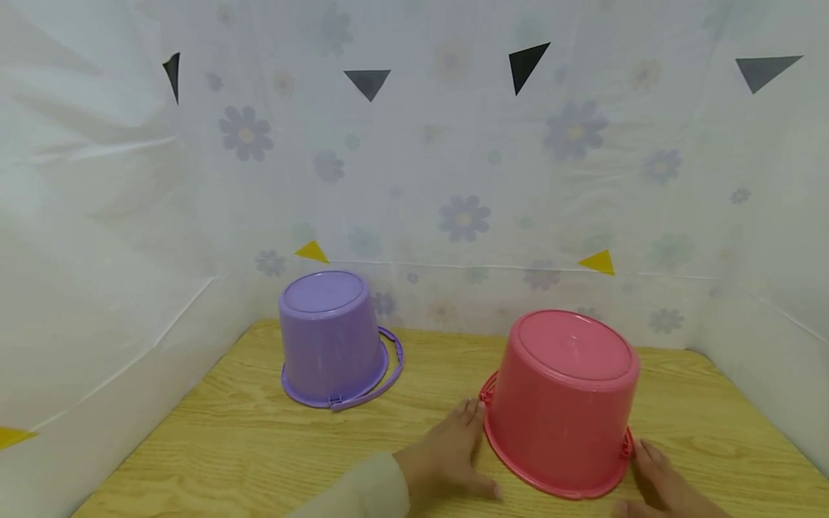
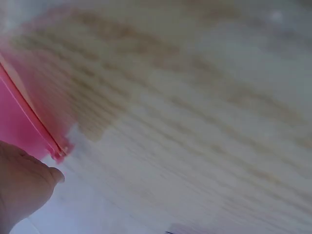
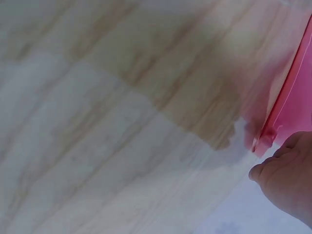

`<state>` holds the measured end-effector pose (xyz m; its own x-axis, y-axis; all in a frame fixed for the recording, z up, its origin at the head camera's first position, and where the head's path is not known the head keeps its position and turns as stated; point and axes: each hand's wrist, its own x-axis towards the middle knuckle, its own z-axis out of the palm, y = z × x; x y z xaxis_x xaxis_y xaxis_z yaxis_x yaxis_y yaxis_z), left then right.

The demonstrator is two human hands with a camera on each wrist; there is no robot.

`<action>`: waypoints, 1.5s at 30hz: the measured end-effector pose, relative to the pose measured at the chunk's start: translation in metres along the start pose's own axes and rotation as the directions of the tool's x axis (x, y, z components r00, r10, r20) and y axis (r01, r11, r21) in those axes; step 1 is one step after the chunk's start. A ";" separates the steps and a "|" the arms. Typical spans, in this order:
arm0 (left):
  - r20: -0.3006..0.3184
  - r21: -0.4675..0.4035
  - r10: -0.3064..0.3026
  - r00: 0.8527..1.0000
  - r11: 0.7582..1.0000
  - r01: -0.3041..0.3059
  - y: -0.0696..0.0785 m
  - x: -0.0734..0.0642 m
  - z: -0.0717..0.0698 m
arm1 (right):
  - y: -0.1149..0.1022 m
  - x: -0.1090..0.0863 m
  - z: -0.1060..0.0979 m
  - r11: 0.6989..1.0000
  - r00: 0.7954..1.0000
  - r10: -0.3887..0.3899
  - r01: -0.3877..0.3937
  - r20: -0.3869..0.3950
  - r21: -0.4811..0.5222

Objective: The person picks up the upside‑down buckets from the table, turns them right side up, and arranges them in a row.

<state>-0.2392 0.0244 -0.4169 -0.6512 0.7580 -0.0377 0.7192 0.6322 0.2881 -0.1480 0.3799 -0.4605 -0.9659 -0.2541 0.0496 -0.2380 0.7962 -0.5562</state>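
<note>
A red bucket (image 1: 557, 424) stands upside down on the wooden table, its base facing up and its rim down. At its left side is my left hand (image 1: 447, 450), fingers extended, fingertips right at the handle joint near the rim, thumb spread toward me. My right hand (image 1: 670, 485) is at the opposite side, fingertips beside the other handle joint, partly cut off by the frame. Both wrist views show the bucket's rim edge close to the fingers, with the left hand (image 2: 27, 185) and right hand (image 3: 287, 175) near its lower end.
An upside-down purple bucket (image 1: 327, 352) sits farther back on the left, its handle (image 1: 395, 367) lying out to the right on the table (image 1: 227, 446). A white flowered sheet (image 1: 414, 158) with black and yellow triangles encloses the back and sides.
</note>
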 end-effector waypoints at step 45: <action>-0.028 -0.155 -0.211 0.977 0.967 0.204 -0.001 0.047 -0.004 | -0.023 0.020 -0.009 0.997 0.995 -0.062 0.058 -0.076 -0.046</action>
<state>-0.2716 0.0587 -0.4147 -0.7946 0.6030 -0.0707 0.5248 0.7408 0.4194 -0.1630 0.3615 -0.4395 -0.9543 -0.2605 0.1463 -0.2983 0.8044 -0.5138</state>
